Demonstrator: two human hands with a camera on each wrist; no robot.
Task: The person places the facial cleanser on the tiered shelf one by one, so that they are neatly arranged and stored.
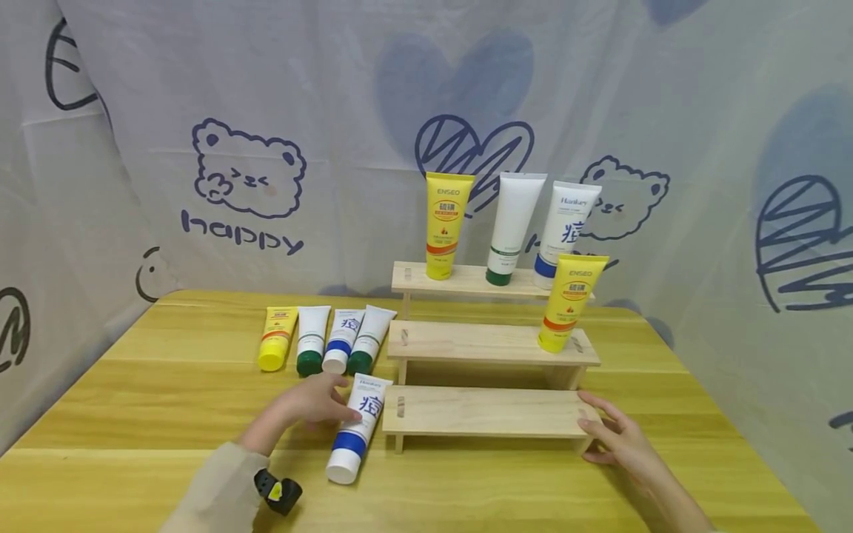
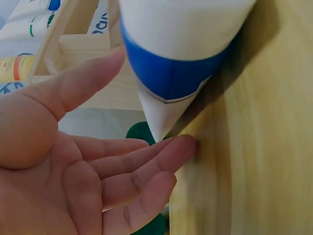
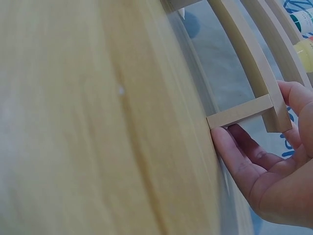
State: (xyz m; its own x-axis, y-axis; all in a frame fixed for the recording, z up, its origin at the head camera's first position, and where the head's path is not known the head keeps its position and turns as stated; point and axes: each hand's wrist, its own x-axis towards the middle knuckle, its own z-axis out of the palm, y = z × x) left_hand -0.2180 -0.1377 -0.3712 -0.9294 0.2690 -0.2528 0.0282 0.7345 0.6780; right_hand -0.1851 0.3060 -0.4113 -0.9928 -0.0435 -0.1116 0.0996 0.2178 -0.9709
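Beside the lowest step, a white tube with a blue band (image 1: 349, 442) lies on the table, cap toward the front. My left hand (image 1: 318, 400) is at its side, the thumb reaching over it in the head view. In the left wrist view, the left hand's fingers (image 2: 132, 181) are spread and fairly straight, with the tube between them and the thumb. My right hand (image 1: 616, 437) holds the right end of the lowest step of a wooden stand (image 1: 486, 411). In the right wrist view, fingers bend around the board's end and its leg (image 3: 239, 111).
A yellow tube (image 1: 275, 339), two green-capped tubes and another blue-banded tube (image 1: 343, 342) lie left of the stand. On the top step stand a yellow tube (image 1: 447, 226), a green-capped tube (image 1: 513, 222) and a blue-banded tube (image 1: 565, 229). Another yellow tube (image 1: 569, 303) stands on the middle step.
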